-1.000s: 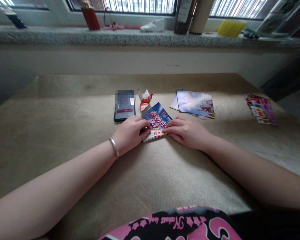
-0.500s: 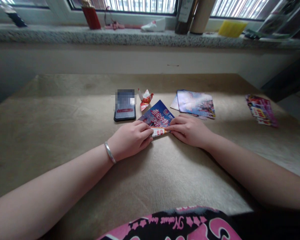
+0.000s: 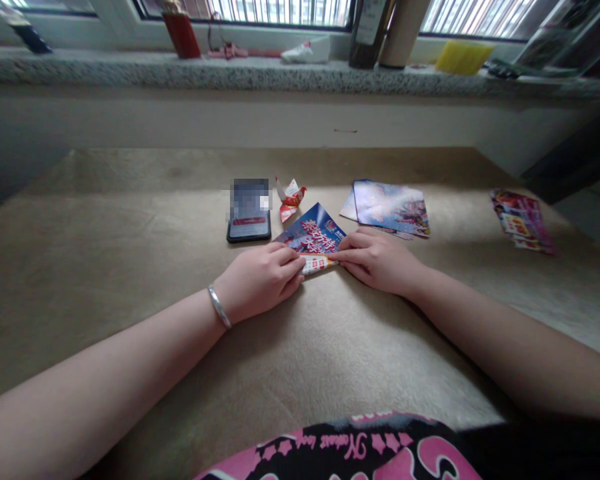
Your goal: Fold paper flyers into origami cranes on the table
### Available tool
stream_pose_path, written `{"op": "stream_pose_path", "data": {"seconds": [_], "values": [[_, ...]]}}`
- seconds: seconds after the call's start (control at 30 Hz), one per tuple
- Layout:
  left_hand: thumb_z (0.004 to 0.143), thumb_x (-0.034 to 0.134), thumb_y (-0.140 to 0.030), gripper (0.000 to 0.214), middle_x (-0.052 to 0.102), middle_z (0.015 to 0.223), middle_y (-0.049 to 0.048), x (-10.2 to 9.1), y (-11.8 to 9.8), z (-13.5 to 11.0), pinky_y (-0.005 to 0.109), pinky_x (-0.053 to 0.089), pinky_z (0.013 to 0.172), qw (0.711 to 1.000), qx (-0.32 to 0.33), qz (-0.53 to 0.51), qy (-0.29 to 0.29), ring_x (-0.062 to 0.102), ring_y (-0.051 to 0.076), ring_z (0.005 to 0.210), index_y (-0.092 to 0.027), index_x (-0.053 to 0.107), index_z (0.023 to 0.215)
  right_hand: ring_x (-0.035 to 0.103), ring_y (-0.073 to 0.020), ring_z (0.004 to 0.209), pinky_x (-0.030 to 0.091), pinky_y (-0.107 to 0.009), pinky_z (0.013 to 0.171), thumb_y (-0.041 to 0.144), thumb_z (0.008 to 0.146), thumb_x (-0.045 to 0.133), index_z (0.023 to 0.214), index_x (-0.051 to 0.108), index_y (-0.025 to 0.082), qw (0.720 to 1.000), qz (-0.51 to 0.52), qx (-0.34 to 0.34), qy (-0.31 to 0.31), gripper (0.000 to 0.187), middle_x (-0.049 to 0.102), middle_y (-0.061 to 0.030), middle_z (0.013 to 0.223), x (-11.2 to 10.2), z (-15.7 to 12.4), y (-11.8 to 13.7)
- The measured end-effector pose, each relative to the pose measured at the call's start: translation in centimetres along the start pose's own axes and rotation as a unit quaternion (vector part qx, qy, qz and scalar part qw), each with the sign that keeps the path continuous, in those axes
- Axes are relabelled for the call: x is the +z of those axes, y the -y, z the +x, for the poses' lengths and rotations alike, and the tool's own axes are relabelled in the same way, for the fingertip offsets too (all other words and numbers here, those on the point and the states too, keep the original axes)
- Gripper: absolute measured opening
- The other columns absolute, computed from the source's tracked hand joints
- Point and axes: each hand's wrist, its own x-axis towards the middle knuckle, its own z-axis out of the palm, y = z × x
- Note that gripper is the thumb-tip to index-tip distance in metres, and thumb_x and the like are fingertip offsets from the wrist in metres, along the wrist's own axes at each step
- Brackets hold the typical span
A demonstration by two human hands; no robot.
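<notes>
Between my hands lies a printed sheet of paper, blue with red and white lettering, its far corner pointing away from me. Its near edge is folded over, showing a white strip with an orange border. My left hand, with a silver bangle on the wrist, grips the left end of that fold. At the right end, my right hand has its fingers closed on the paper, the index finger pressing on the strip. A small red and white folded paper crane stands just beyond the sheet.
A phone with a partly blurred screen lies left of the crane. Several printed sheets are stacked behind my right hand. Pink and purple printed papers lie at the table's far right. Bottles and small items line the stone windowsill.
The paper's far corner has tilted slightly down towards me. Both hands stay on the fold in nearly the same place.
</notes>
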Motion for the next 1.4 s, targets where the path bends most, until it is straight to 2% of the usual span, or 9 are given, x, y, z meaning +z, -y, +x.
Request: {"op": "stream_pose_path", "data": {"seconds": [0.5,0.67,0.97,1.27,1.4], "values": [[0.092,0.043,-0.027,0.027,0.063,0.088,0.0094,0.0,-0.2,0.2,0.033,0.052,0.074,1.000,-0.013,-0.008,0.018,0.057,0.020,0.084,-0.014,0.066,0.095,0.055,-0.0179,0.083,0.043,-0.030,0.071,0.025,0.091,0.048,0.106,0.071,0.024,0.998,-0.060,-0.011,0.007,0.027,0.068,-0.0066,0.093,-0.2,0.0,0.3],[0.091,0.045,-0.031,0.029,0.061,0.093,0.0106,-0.2,-0.4,0.5,0.036,0.051,0.079,0.999,-0.022,-0.014,0.048,0.055,0.022,0.089,-0.013,0.062,0.108,0.055,-0.0178,0.082,0.043,-0.030,0.071,0.026,0.092,0.048,0.106,0.071,0.024,0.998,-0.069,-0.012,0.004,0.027,0.067,-0.0064,0.091,-0.2,0.1,0.3],[0.091,0.045,-0.031,0.031,0.060,0.099,0.0118,-0.5,-1.0,0.9,0.038,0.049,0.085,0.995,-0.052,-0.016,0.082,0.054,0.024,0.097,-0.013,0.061,0.111,0.060,-0.0155,0.078,0.043,-0.026,0.068,0.029,0.089,0.054,0.090,0.072,0.021,0.997,-0.076,0.026,0.013,0.019,0.070,-0.0034,0.086,-1.3,-0.2,0.3],[0.089,0.045,-0.021,0.024,0.059,0.094,0.0104,-0.5,-1.7,1.1,0.037,0.048,0.083,0.996,-0.061,-0.002,0.063,0.053,0.023,0.091,-0.012,0.063,0.102,0.059,-0.0152,0.074,0.041,-0.026,0.063,0.029,0.090,0.052,0.086,0.073,0.021,0.993,-0.111,0.023,0.020,0.023,0.069,-0.0046,0.084,-1.7,0.0,0.9],[0.088,0.046,-0.020,0.025,0.059,0.100,0.0116,-0.3,-1.8,1.0,0.039,0.047,0.088,0.996,-0.072,-0.008,0.060,0.053,0.024,0.098,-0.011,0.062,0.105,0.058,-0.0148,0.072,0.040,-0.026,0.062,0.027,0.090,0.051,0.085,0.073,0.020,0.992,-0.115,0.029,0.032,0.024,0.069,-0.0053,0.083,-1.8,0.1,1.0]]}}
